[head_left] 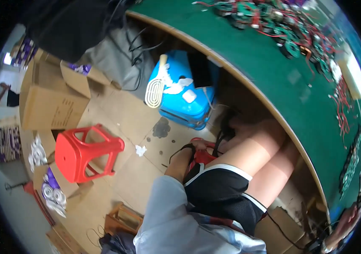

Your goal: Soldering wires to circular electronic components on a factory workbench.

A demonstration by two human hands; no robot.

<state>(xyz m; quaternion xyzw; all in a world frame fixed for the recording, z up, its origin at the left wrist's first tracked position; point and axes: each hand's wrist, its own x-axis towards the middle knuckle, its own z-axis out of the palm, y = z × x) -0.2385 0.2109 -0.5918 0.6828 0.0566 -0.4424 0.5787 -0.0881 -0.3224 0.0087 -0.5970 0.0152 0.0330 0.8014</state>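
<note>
My left hand [187, 151] reaches down beside my left thigh, against the edge of the red seat [202, 157] I sit on. A black band loops around its wrist. Its fingers are hidden against the seat and a black strap [220, 136]. My right hand [346, 222] shows only as a blurred patch at the lower right rim, by the front edge of the green table [273, 63], near dark wires. Whether it holds anything is unclear.
A red plastic stool [88, 151] stands on the cardboard-covered floor at left. A blue case [184, 95] with a white racket-shaped item lies under the table. Open cardboard boxes [53, 99] line the left side. Green wire coils with red leads [282, 29] crowd the tabletop.
</note>
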